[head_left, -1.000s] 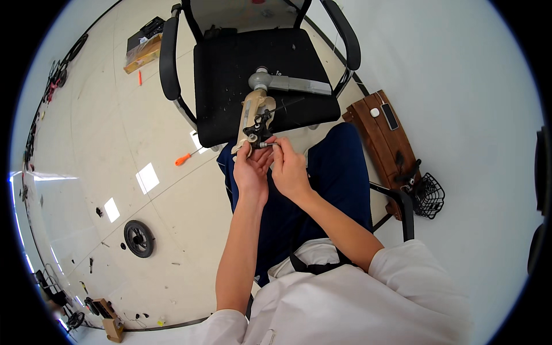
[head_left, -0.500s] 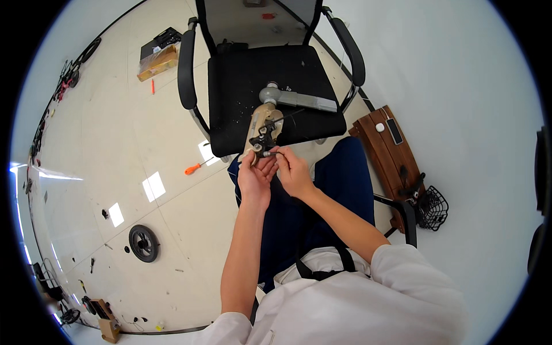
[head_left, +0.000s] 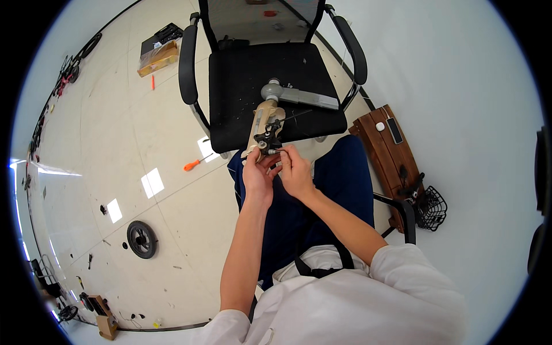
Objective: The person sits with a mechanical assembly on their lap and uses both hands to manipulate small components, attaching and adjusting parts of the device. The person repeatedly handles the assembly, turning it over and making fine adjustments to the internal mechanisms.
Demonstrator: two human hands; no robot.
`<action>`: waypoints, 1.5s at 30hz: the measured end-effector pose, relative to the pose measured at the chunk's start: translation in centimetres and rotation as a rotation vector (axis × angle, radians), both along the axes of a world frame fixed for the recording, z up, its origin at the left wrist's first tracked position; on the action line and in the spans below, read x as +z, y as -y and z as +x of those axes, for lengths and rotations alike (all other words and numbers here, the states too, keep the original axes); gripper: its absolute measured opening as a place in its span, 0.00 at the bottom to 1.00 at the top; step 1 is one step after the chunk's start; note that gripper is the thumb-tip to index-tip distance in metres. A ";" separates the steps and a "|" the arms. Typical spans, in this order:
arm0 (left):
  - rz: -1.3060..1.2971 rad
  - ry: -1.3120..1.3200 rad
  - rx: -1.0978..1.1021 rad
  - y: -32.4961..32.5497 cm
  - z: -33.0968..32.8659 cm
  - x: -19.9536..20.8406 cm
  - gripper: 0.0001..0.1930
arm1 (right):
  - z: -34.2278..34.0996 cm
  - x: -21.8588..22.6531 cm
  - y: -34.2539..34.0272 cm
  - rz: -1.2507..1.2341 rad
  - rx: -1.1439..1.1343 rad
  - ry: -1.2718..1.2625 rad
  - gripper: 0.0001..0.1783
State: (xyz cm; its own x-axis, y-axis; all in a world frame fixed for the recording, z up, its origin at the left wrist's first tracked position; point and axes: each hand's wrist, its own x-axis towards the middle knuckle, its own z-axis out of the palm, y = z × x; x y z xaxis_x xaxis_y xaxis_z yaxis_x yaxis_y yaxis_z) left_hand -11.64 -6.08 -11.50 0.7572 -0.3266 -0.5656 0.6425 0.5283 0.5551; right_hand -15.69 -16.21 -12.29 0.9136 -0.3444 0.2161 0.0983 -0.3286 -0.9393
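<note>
A beige tubular frame part (head_left: pixel 257 129) leans from the black office chair seat (head_left: pixel 236 86) toward me, its near end over my lap. Its far end meets a rounded grey joint (head_left: pixel 271 91) with a flat grey arm (head_left: pixel 310 99) lying across the seat. At the near end sits a black metal mechanism (head_left: pixel 268 138) with bolts, resembling a brake caliper. My left hand (head_left: pixel 257 183) holds this end from below, thumb against the mechanism. With fingers pinched, my right hand (head_left: pixel 296 173) grips a small thin piece at the mechanism's right side; the fingers largely hide it.
An orange-handled screwdriver (head_left: pixel 192 165) and a small black wheel (head_left: pixel 142 240) lie on the tiled floor to the left. Farther off is an open yellow box (head_left: pixel 158 60). At right, a brown wooden box (head_left: pixel 382 141) carries a phone (head_left: pixel 394 131); a black wire basket (head_left: pixel 432 208) is beside it.
The frame part and mechanism have turned slightly and shifted a little to the right. Both hands stay at the mechanism; my right fingers have moved slightly up.
</note>
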 end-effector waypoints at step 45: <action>1.207 1.141 -0.816 8.9 12.6 4.7 0.24 | 1.4 -1.7 2.1 -0.026 0.146 0.005 0.10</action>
